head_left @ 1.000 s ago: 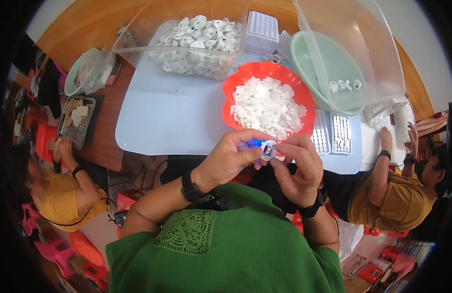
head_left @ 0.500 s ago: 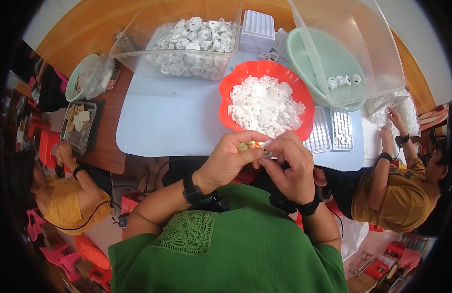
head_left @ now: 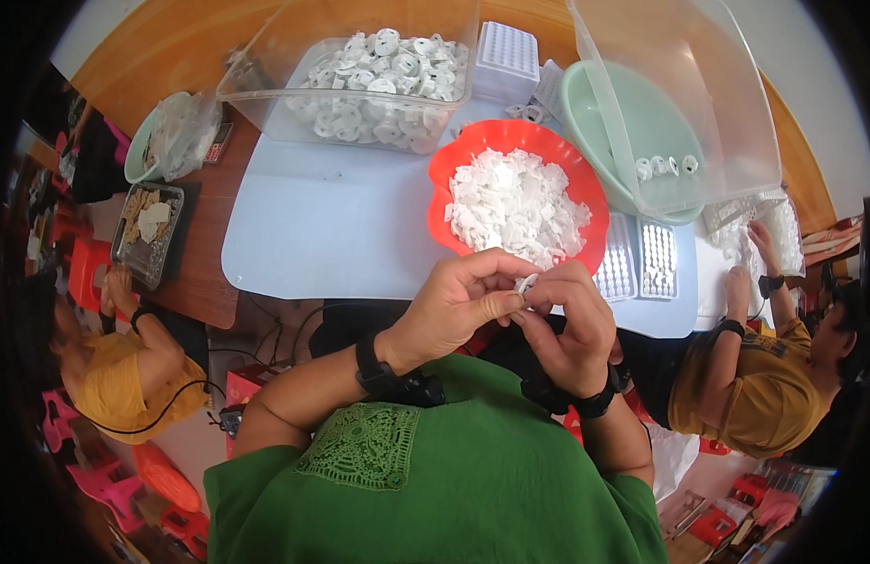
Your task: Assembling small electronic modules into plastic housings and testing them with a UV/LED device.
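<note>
In front of my chest, my left hand point(head_left: 449, 305) and my right hand point(head_left: 574, 329) meet at the fingertips. Pinched between them is a small white plastic part point(head_left: 526, 283), mostly covered by fingers, so its full shape cannot be made out. Just beyond my hands sits a red wavy-edged bowl point(head_left: 438, 200) heaped with thin white plastic pieces point(head_left: 519, 202). Farther back, a clear plastic bin point(head_left: 256, 117) holds many round white plastic parts point(head_left: 383, 85).
Right of the bowl lie shallow trays point(head_left: 658, 260) of small round pieces. A green basin point(head_left: 585, 122) supports a tilted clear bin point(head_left: 717, 85) with several white parts. A stacked white tray block point(head_left: 506, 61) stands behind. Co-workers sit left point(head_left: 139, 371) and right point(head_left: 750, 376).
My fingers have shifted around the small part, and more of its white surface shows. The yellowish and orange spots seen earlier between my hands no longer show. The view has tilted slightly.
</note>
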The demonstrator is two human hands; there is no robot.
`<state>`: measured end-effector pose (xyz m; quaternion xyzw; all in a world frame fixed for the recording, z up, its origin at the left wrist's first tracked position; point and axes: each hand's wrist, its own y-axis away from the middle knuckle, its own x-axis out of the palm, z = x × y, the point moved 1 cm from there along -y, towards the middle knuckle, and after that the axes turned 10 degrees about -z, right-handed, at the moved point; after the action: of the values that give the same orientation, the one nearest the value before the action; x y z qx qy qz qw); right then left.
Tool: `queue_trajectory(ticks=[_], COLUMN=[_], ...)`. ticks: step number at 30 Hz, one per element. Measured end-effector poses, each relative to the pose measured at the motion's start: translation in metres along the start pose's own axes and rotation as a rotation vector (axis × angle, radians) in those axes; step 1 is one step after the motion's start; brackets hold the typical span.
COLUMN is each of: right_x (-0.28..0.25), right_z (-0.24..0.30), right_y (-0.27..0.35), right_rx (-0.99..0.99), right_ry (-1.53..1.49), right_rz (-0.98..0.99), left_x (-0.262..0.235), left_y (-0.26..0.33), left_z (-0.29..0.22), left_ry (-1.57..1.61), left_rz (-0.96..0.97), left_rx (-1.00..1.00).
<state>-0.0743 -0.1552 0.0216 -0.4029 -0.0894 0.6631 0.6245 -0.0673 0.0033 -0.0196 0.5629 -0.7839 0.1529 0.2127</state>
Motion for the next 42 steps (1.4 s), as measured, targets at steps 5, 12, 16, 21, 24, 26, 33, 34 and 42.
queue_trajectory(ticks=[5,12,16,21,24,26,33,34,42], right_x=[-0.013,-0.064,-0.080,-0.083,-0.061,-0.044,-0.002,0.000,0.000], right_z=[-0.011,-0.049,-0.057,-0.059,-0.059,-0.074,-0.107,-0.111,-0.120], right_y=[0.002,-0.017,-0.021,-0.029,-0.045,-0.053,-0.073,-0.075,-0.083], right_rx=[0.156,0.481,0.381,0.280,0.210,0.091,-0.194,-0.196,-0.352], right_ry=[-0.108,0.238,0.446,0.539,0.484,0.440,0.677,0.707,0.603], right_rz=[-0.075,-0.014,0.079,0.147,0.219,0.332,0.683,0.760,0.818], left_x=[-0.009,-0.036,-0.058,-0.057,-0.056,-0.052,-0.054,-0.055,-0.057], left_y=[-0.005,-0.003,-0.008,-0.012,-0.014,-0.015,-0.011,-0.010,-0.013], left_z=[-0.002,-0.006,-0.009,-0.017,-0.014,-0.014,-0.015,-0.015,-0.007], left_ry=[0.061,0.307,0.349,0.361,0.354,0.357,0.412,0.424,0.516], left_rz=[-0.017,-0.070,-0.164,-0.121,-0.123,-0.123,-0.099,-0.093,-0.051], left_rx=[-0.051,-0.127,-0.057,-0.031,-0.040,-0.041,-0.077,-0.083,-0.086])
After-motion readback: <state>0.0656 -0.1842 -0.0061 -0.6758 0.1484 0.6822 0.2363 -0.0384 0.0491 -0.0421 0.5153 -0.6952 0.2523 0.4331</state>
